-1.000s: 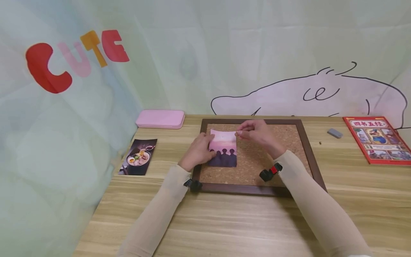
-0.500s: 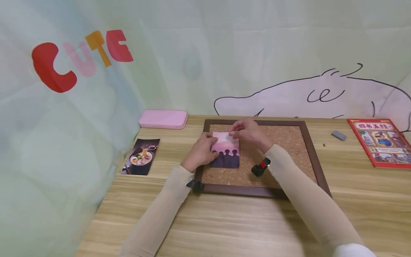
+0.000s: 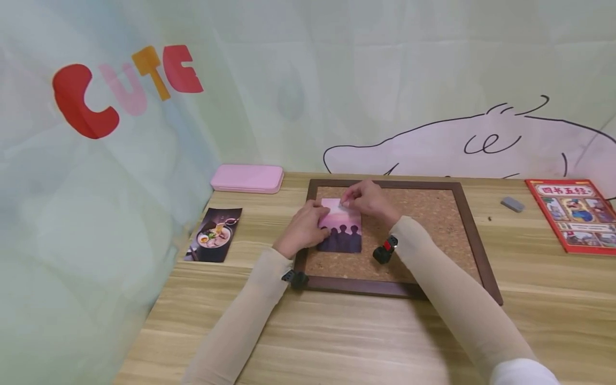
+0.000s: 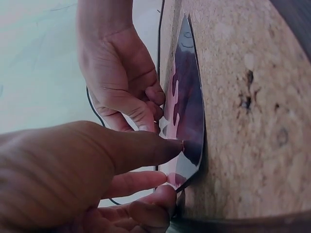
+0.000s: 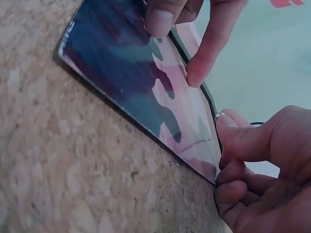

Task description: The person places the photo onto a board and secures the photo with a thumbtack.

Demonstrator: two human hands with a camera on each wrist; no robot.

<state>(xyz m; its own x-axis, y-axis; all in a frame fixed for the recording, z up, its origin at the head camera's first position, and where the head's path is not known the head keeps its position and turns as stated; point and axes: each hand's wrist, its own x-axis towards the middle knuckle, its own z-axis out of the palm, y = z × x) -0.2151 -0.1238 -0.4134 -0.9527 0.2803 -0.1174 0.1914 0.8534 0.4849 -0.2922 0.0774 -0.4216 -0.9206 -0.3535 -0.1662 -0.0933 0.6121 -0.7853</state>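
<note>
A photo print (image 3: 343, 220) of dark silhouettes against a pink sky lies on the left part of a framed cork board (image 3: 423, 230). With thumb and fingers spread, my left hand (image 3: 303, 227) presses the print's left side; in the left wrist view its thumb (image 4: 165, 149) touches the dark part. My right hand (image 3: 369, 200) is at the print's top edge, near the middle. Between its thumb and fingers it pinches a tiny clear pushpin (image 4: 164, 124), mostly hidden by the fingertips. The print's surface looks slightly bowed in the right wrist view.
A ramen photo (image 3: 214, 235) lies left of the board, below a pink pencil case (image 3: 247, 178). To the right are a grey eraser (image 3: 512, 203), a tiny dark speck (image 3: 490, 218) and a red book (image 3: 572, 214). A printed cloth (image 3: 269, 96) hangs behind the table.
My right hand has moved left from the print's upper right corner to the middle of its top edge. The left hand keeps its place on the print. The head view has shifted slightly.
</note>
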